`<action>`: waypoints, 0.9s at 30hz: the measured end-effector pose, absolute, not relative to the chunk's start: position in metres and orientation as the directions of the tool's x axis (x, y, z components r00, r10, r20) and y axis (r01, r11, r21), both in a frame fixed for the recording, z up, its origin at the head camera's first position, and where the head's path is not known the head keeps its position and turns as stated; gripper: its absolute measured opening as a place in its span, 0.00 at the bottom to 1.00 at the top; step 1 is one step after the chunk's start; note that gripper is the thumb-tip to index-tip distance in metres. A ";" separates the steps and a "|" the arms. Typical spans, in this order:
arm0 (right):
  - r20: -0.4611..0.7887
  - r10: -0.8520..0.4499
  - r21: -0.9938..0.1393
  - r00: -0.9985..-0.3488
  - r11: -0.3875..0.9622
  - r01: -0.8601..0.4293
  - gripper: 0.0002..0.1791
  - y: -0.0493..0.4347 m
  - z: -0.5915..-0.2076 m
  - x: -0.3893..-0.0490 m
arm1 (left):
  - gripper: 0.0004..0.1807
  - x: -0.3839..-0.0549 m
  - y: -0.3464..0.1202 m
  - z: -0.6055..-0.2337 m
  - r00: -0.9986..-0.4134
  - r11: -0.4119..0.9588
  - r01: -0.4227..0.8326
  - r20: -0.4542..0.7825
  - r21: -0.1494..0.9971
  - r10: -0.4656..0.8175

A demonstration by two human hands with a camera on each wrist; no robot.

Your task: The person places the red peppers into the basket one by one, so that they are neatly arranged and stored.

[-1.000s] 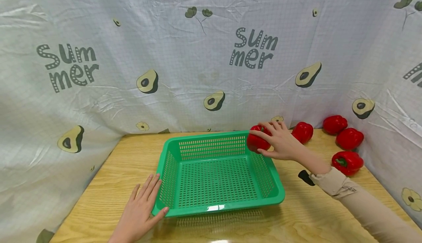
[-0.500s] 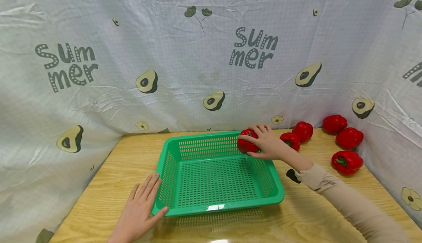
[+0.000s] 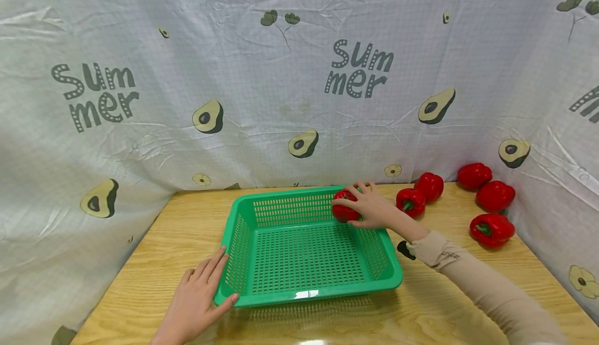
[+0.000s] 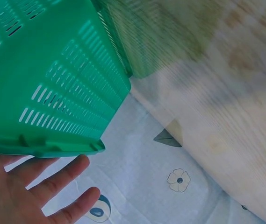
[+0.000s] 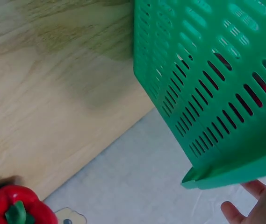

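Observation:
A red bell pepper (image 3: 345, 207) is inside the far right corner of the green plastic basket (image 3: 306, 299). My right hand (image 3: 372, 207) holds that pepper from above, its wrist passing over the basket's right rim. In the right wrist view, red shows through the slots of the basket wall (image 5: 203, 107). At the basket's left side my left hand (image 3: 196, 295) rests against the rim with straight, spread fingers, the thumb touching the near left corner. The left wrist view shows the fingers (image 4: 60, 184) extended beside the rim.
Right of the basket, a red bell pepper (image 3: 412, 202) lies against another pepper (image 3: 429, 187). Farther right lie two peppers, a back one (image 3: 474, 176) and one beside it (image 3: 495, 196), with another pepper (image 3: 491, 230) nearer. A printed cloth (image 3: 262, 85) hangs behind the wooden table (image 3: 154, 241).
My right hand has carried the pepper left and down, from over the basket's right rim into its far right corner. My left hand has stayed at the left rim.

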State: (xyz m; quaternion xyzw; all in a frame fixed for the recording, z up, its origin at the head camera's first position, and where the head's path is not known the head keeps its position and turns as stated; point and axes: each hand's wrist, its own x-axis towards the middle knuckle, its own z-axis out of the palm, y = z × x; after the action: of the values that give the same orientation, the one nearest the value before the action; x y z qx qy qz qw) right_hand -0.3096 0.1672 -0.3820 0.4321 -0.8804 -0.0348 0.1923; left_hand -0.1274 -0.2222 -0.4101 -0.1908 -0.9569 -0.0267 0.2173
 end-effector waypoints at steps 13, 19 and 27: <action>0.210 -0.759 0.172 -0.617 0.650 -0.740 0.32 0.161 -0.388 -0.313 | 0.41 -0.129 -0.220 -0.415 -0.808 0.923 0.381 0.466 -0.055 0.362; 0.149 -0.770 0.206 -0.620 0.638 -0.742 0.33 0.159 -0.388 -0.314 | 0.42 -0.128 -0.220 -0.415 -0.817 0.927 0.372 0.458 -0.046 0.351; 0.133 -0.789 0.208 -0.600 0.614 -0.761 0.30 0.160 -0.385 -0.312 | 0.41 -0.128 -0.219 -0.415 -0.827 0.930 0.366 0.445 -0.041 0.345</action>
State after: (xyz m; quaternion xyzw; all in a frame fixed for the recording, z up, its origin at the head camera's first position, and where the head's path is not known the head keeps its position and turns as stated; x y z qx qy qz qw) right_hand -0.3122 0.1598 -0.3853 0.4345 -0.8920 -0.0647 0.1063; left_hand -0.1278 -0.2193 -0.4146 -0.1862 -0.9554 -0.0232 0.2282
